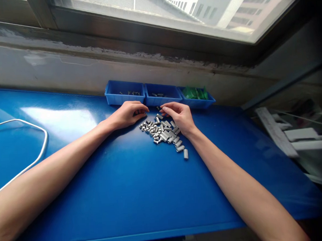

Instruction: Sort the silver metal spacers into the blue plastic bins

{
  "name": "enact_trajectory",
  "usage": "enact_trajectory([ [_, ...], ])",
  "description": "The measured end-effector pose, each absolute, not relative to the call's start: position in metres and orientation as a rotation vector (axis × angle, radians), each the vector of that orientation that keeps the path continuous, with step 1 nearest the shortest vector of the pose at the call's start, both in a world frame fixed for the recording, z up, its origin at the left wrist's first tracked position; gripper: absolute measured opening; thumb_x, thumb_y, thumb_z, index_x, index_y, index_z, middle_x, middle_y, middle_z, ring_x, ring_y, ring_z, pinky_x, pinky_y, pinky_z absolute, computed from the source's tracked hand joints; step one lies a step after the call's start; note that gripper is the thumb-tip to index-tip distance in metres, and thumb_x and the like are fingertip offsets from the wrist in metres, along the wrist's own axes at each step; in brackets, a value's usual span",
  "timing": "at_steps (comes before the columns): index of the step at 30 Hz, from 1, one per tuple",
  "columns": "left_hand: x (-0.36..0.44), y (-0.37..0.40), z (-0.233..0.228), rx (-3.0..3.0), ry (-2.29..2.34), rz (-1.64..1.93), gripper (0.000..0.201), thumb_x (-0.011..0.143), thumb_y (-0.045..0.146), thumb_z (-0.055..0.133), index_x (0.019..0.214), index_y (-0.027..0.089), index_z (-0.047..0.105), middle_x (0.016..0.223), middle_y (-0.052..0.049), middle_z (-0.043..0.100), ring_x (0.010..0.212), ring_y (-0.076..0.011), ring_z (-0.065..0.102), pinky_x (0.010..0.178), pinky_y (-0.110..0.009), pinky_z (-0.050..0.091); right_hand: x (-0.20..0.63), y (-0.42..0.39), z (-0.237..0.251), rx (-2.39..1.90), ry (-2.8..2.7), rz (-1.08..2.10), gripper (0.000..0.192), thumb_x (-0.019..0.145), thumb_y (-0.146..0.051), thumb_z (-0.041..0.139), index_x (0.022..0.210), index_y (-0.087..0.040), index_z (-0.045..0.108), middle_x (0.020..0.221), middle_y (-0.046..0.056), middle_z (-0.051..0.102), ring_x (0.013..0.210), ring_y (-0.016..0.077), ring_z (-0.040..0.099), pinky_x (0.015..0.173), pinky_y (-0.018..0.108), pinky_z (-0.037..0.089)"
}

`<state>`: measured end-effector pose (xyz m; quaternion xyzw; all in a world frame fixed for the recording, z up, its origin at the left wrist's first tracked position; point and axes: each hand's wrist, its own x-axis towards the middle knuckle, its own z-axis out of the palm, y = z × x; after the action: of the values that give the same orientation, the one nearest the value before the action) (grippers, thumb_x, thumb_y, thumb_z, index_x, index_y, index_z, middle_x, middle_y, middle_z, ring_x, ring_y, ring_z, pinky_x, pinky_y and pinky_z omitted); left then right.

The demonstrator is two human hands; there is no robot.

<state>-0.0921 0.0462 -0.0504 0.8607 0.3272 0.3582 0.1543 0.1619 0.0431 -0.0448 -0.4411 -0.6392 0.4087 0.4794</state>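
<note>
A pile of small metal cylinders (pixel 163 132) lay on the blue table (pixel 127 196), a little beyond the middle of it and just before the bins. The right hand (pixel 178 116) rested on the pile at its 1 o'clock edge, palm down, with the fingers (pixel 168 108) bent and drawn close together; it seemed to pinch one small piece, but the view was too small to be sure. The left hand (pixel 127 114) lay at about 10 o'clock from the pile, just beside it, fingers curled narrowly toward the thumb, and whether it held something I cannot tell. The two hands' fingertips were near each other above the far end of the pile. At 12 o'clock, against the wall, three blue bins stood touching in a row: the left bin (pixel 124 92) and the middle bin (pixel 163 95) held a few small dark parts, the right bin (pixel 197 99) held green pieces (pixel 194 92). Well apart, at 9 o'clock, a white cable (pixel 42 143) curved on the table.
</note>
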Motion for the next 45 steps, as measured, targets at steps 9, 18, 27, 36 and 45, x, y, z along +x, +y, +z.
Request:
enact_trajectory([
  [9, -0.09, 0.04, -0.04, 2.247, 1.008, 1.032, 0.025, 0.092, 0.039, 0.071, 0.093, 0.016, 0.08, 0.082, -0.005, 0.076, 0.071, -0.0153, 0.067, 0.07, -0.026, 0.052, 0.164, 0.043, -0.046, -1.072, -1.581, 1.003, 0.032, 0.08, -0.05, 0.085, 0.09, -0.02, 0.081, 0.092, 0.008, 0.082, 0.088, 0.0257, 0.079, 0.083, 0.039, 0.065],
  [18, -0.092, 0.04, -0.038, 1.818, 0.949, 1.111, 0.042, 0.079, 0.049, 0.087, 0.098, 0.012, 0.081, 0.095, -0.011, 0.083, 0.09, -0.0236, 0.08, 0.083, -0.03, 0.064, 0.165, 0.048, -0.05, -1.077, -1.587, 1.002, 0.026, 0.08, -0.044, 0.084, 0.09, -0.02, 0.081, 0.091, 0.007, 0.083, 0.083, 0.024, 0.078, 0.081, 0.037, 0.063],
  [27, -0.1, 0.052, -0.047, 1.614, 0.914, 1.393, 0.079, 0.083, 0.061, 0.085, 0.146, 0.018, 0.062, 0.148, -0.02, 0.067, 0.124, -0.0342, 0.074, 0.105, -0.044, 0.062, 0.167, 0.047, -0.051, -1.12, -1.673, 0.897, 0.024, 0.079, -0.043, 0.082, 0.09, -0.022, 0.082, 0.093, 0.006, 0.083, 0.086, 0.0237, 0.077, 0.082, 0.036, 0.062],
  [36, -0.097, 0.046, -0.044, 1.714, 0.875, 1.316, 0.059, 0.086, 0.042, 0.08, 0.138, 0.016, 0.071, 0.146, -0.018, 0.068, 0.113, -0.0314, 0.078, 0.105, -0.046, 0.061, 0.167, 0.044, -0.046, -1.169, -1.815, 0.797, 0.032, 0.072, -0.045, 0.09, 0.091, -0.02, 0.083, 0.087, 0.006, 0.082, 0.076, 0.0205, 0.072, 0.069, 0.033, 0.054],
  [45, -0.093, 0.039, -0.04, 2.049, 0.946, 1.131, 0.029, 0.086, 0.029, 0.067, 0.104, 0.016, 0.085, 0.114, -0.01, 0.083, 0.111, -0.0262, 0.078, 0.101, -0.033, 0.06, 0.17, 0.045, -0.044, -1.19, -1.915, 0.77, 0.025, 0.08, -0.043, 0.082, 0.091, -0.021, 0.085, 0.09, 0.005, 0.084, 0.075, 0.0204, 0.071, 0.069, 0.033, 0.054],
])
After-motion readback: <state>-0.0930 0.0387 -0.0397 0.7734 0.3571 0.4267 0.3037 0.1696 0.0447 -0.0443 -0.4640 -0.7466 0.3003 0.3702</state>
